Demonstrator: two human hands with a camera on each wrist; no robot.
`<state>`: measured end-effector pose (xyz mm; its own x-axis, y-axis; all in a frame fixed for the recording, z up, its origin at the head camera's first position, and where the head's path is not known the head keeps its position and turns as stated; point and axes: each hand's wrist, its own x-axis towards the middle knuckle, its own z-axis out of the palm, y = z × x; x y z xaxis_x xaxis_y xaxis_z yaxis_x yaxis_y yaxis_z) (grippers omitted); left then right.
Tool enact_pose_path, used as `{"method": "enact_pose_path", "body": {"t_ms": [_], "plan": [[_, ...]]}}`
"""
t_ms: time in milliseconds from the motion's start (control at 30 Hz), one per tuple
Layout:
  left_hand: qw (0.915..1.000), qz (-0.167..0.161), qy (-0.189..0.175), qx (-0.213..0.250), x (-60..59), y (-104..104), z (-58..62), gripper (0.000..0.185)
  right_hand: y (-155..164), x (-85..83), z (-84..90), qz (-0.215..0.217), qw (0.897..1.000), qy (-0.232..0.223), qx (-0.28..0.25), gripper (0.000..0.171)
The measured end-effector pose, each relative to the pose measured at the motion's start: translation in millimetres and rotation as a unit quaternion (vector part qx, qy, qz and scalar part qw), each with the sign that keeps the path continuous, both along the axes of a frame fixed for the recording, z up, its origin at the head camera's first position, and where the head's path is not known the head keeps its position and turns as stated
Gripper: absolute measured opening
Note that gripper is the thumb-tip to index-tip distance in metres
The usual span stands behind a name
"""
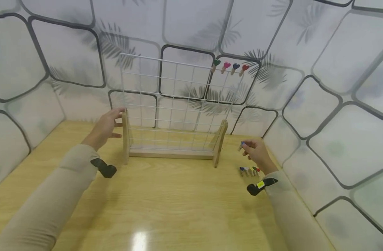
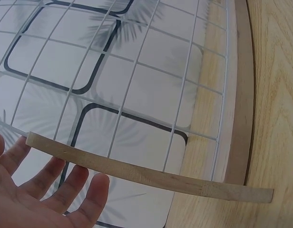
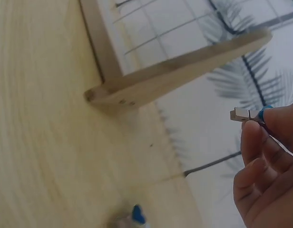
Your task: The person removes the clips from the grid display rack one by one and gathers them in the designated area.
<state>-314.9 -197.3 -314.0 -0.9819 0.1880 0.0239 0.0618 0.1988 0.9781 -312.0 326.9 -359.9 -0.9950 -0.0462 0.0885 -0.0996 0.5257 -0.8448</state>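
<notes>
My right hand [image 1: 255, 151] pinches a small wooden clothespin [image 3: 241, 114] by its blue-decorated end, thumb against finger, above the table to the right of a white wire grid rack [image 1: 179, 94]. My left hand [image 1: 105, 127] is at the rack's left wooden post [image 1: 125, 136]. In the left wrist view its fingers are spread and loosely bent, with fingertips against or close to the post [image 2: 137, 171]. Several heart-topped clothespins [image 1: 227, 65] in green, pink, dark blue and red are clipped along the top wire at the right.
On the table [image 1: 179, 195], below my right hand, lies a small row of loose clothespins [image 1: 249, 170] with coloured tops. The rack's right wooden post [image 1: 221, 143] stands between them and the grid. Patterned wall covering [image 1: 345, 146] encloses the back and sides.
</notes>
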Motion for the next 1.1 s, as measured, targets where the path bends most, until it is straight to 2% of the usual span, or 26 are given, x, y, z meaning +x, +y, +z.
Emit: {"method": "enact_pose_path", "body": {"t_ms": [133,333,633,800,967,1100], "plan": [[1.0,0.0,0.005,-0.001,-1.9,2,0.9,0.057,13,9.4,-17.2,0.003,1.0,-0.027,0.013,0.035],[1.0,0.0,0.009,0.0,-4.7,3,1.0,0.059,26,21.9,-38.4,0.039,0.996,-0.069,0.029,0.034],[1.0,0.0,0.009,0.0,-5.5,5,-1.0,0.061,39,34.8,-52.6,0.09,0.987,-0.126,0.04,0.027],[1.0,-0.002,0.007,0.0,-5.3,3,-1.7,0.061,43,37.3,-55.1,0.096,0.984,-0.137,0.067,0.024],[1.0,0.003,0.003,0.004,-4.3,2,-2.4,0.06,41,36.8,-60.7,0.098,0.98,-0.13,0.111,0.021],[1.0,0.006,0.003,0.004,-2.5,0,-2.5,0.059,38,35.1,-65.1,0.106,0.979,-0.121,0.124,0.019]]}}
